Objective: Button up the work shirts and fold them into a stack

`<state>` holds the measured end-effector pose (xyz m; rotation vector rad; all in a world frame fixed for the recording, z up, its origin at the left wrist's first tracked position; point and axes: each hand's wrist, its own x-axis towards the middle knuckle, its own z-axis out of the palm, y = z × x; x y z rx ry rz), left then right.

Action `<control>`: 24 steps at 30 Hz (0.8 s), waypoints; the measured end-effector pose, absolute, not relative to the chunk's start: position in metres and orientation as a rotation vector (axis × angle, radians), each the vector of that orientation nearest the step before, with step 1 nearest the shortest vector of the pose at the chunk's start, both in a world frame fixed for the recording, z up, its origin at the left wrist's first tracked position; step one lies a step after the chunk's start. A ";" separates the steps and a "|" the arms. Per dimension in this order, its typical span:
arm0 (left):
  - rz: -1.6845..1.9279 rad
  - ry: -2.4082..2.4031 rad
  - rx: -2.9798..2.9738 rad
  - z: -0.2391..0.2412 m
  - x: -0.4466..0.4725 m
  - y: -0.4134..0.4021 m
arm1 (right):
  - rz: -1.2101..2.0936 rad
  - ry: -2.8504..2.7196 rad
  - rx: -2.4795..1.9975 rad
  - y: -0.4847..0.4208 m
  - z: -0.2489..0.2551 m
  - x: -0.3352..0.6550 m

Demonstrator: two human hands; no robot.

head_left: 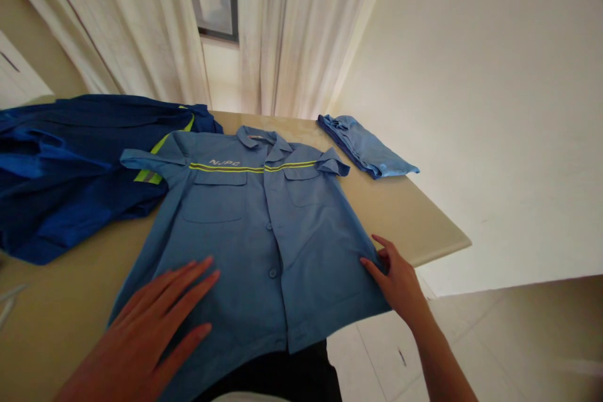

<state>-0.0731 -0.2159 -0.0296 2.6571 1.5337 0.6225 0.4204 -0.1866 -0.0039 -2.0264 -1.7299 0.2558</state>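
A blue-grey short-sleeved work shirt (pixel 249 220) lies front up, with its collar at the far end and its hem hanging over the near edge. Yellow stripes and white lettering cross the chest above two flap pockets. My left hand (pixel 155 320) is over the lower left front, fingers spread, palm down; whether it presses on the cloth I cannot tell. At the right side seam near the hem, my right hand (pixel 396 276) holds the shirt's edge between thumb and fingers, some of which are hidden.
A heap of dark blue clothing (pixel 85 169) with yellow-green bands lies at the left, partly under the shirt's sleeve. Folded blue garments (pixel 362 144) rest at the table's (pixel 424 226) back right, beside the white wall (pixel 494 107). Curtains (pixel 301 31) hang behind.
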 end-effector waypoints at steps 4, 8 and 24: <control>0.469 1.646 2.717 -0.024 -0.072 -0.172 | 0.443 -1.892 -2.046 -0.157 0.026 0.420; 0.486 1.739 2.691 -0.028 -0.065 -0.151 | 0.099 -1.831 -1.894 -0.086 0.038 0.421; 0.389 1.754 2.724 -0.054 -0.071 -0.149 | -0.022 -0.995 -1.823 0.106 -0.022 0.435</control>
